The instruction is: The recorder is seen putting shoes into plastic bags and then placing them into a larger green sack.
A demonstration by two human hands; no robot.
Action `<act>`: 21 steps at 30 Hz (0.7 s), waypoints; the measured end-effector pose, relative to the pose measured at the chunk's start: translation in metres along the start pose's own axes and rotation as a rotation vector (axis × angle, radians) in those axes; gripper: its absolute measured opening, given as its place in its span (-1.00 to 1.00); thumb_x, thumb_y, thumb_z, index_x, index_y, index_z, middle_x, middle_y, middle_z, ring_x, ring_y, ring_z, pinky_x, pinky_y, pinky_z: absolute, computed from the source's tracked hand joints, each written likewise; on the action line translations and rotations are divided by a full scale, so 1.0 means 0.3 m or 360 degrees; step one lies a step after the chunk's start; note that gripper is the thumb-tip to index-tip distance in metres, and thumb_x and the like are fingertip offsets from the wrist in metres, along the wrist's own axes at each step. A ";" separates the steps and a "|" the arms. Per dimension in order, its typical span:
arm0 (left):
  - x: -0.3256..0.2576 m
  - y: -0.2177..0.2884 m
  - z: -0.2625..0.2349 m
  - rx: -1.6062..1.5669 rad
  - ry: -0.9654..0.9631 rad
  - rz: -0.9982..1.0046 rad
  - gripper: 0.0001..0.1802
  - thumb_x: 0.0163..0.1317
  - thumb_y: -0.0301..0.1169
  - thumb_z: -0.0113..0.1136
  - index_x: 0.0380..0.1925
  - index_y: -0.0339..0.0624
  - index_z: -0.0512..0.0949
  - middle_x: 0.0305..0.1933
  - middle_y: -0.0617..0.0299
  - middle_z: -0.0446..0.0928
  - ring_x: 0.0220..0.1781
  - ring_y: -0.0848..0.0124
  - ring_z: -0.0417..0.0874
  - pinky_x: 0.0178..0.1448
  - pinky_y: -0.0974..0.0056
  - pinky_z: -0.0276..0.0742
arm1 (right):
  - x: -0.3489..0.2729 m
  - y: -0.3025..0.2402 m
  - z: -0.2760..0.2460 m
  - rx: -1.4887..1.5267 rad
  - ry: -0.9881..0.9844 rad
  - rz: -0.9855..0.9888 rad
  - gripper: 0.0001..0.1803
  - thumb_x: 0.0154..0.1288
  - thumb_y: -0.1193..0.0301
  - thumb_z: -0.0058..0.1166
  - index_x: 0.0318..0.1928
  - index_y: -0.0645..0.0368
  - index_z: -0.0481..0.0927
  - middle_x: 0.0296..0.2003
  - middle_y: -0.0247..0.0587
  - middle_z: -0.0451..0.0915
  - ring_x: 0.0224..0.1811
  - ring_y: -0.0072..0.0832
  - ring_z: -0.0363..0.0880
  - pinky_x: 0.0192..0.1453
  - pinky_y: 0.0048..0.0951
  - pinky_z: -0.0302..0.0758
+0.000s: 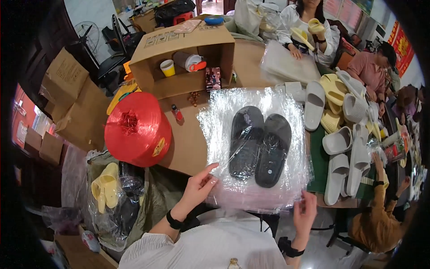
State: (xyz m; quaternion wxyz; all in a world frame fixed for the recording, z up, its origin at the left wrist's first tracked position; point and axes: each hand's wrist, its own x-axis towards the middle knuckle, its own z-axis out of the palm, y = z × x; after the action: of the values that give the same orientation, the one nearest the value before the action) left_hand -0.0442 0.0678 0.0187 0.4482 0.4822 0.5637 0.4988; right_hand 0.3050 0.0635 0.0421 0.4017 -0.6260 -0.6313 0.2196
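Note:
A pair of black slide sandals (274, 150) lies side by side in a clear plastic bag (219, 119), on top of a stack of similar bags. One sandal shows its footbed and strap; the other has a small pale round mark near its heel. At the bags' lower left edge is my left hand (200, 188), its finger and thumb apart and fingertips touching the plastic. My right hand (305, 213) has its fingers closed on the lower right corner of the clear bag.
A red twine roll (136, 130) and small red bottle (177, 113) are left. Behind, an open carton (183, 40) holds a cup and tumbler. White and yellow slides (338, 166) pile up at right. A sack (152, 201) holds bagged slides. Several people sit around the table.

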 end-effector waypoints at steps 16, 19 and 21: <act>-0.031 0.058 -0.070 0.0615 -0.0207 0.0408 -0.67 0.05 -0.60 0.20 -0.11 -0.33 0.59 -0.28 0.10 0.56 -0.28 0.34 0.59 -0.14 0.33 0.49 | 0.088 -0.009 0.062 0.0135 -0.0289 -0.0591 -0.84 -0.01 0.56 0.17 -0.34 0.18 0.66 -0.03 -0.12 0.60 -0.27 -0.36 0.56 -0.18 -0.43 0.48; -0.030 0.080 -0.092 0.0605 -0.0383 0.0495 -0.62 0.01 -0.45 0.36 -0.12 -0.31 0.59 -0.23 0.11 0.56 -0.25 0.32 0.58 -0.11 0.30 0.49 | 0.097 0.002 0.072 0.0228 -0.0110 -0.0492 -0.90 0.06 0.56 0.13 -0.36 0.22 0.66 -0.18 -0.13 0.65 -0.30 -0.36 0.58 -0.18 -0.45 0.48; -0.028 0.106 -0.087 0.0574 -0.0483 0.0533 -0.55 -0.06 -0.35 0.43 -0.13 -0.29 0.59 -0.20 0.12 0.55 -0.24 0.30 0.58 -0.11 0.29 0.49 | 0.100 0.009 0.088 0.0272 -0.0010 -0.0412 -0.92 0.12 0.55 0.10 -0.39 0.25 0.65 -0.27 -0.15 0.67 -0.31 -0.38 0.58 -0.17 -0.46 0.47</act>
State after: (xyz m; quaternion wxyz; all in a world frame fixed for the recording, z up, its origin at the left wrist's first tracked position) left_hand -0.0656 0.0572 0.0531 0.3457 0.7096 0.4824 0.3797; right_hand 0.2892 0.0988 0.0317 0.4764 -0.5024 -0.6869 0.2208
